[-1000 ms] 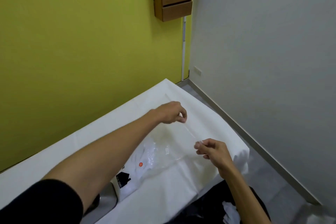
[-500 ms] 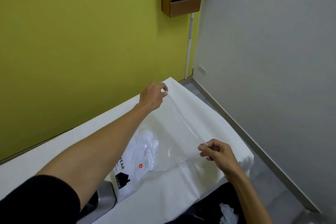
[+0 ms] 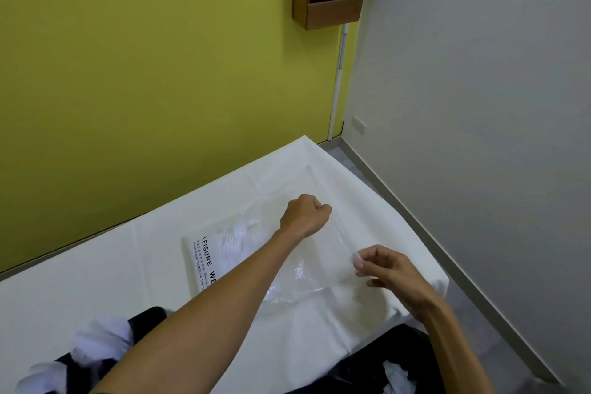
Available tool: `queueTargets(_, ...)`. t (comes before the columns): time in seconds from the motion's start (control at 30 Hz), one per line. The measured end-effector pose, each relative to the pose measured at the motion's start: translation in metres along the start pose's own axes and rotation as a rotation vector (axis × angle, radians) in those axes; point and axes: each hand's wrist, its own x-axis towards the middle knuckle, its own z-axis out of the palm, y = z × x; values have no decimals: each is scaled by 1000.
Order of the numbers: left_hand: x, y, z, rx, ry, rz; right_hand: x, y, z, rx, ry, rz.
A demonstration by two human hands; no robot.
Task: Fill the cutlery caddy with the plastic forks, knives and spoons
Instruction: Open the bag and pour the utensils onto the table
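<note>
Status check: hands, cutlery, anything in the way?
Left hand, right hand both pinch clear bag edge. Cutlery inside bag. No caddy in view.

The bag [image 3: 316, 259] lies on the table [image 3: 96, 281]. At its right edge, the left hand [image 3: 303, 214] is behind the right hand [image 3: 390, 272].

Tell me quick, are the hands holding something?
Left hand: closed, gripping the clear bag's edge.
Right hand: pinching the same bag's edge.
</note>
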Motion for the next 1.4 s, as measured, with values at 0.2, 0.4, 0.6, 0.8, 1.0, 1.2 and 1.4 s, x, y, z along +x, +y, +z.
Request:
queueTargets(0.2,-8,8,-10,-9,16,23,29,-49,20,-178,134,-148)
queueTargets(0.4,-19,10,-39,-16,58,21,74,-58,19,-805,206,-66)
queueTargets(0.6,-22,14,-53,-89,68,-7,69,-106,32,-410,212,-284)
queueTargets(0.8,-30,19,-65,-266,91,-4,93,-87,59,-373,-252,262)
queueTargets(1.0,-55,-20,-74,-564,2,-58,110,-87,73,-406,-493,222)
queueTargets(1.2,-61,-105,-62,-510,522,-311,113,-79,87,-482,-726,260)
queueTargets(1.4,-66,-139,-47,-364,687,-612,114,-60,112,-538,-733,367)
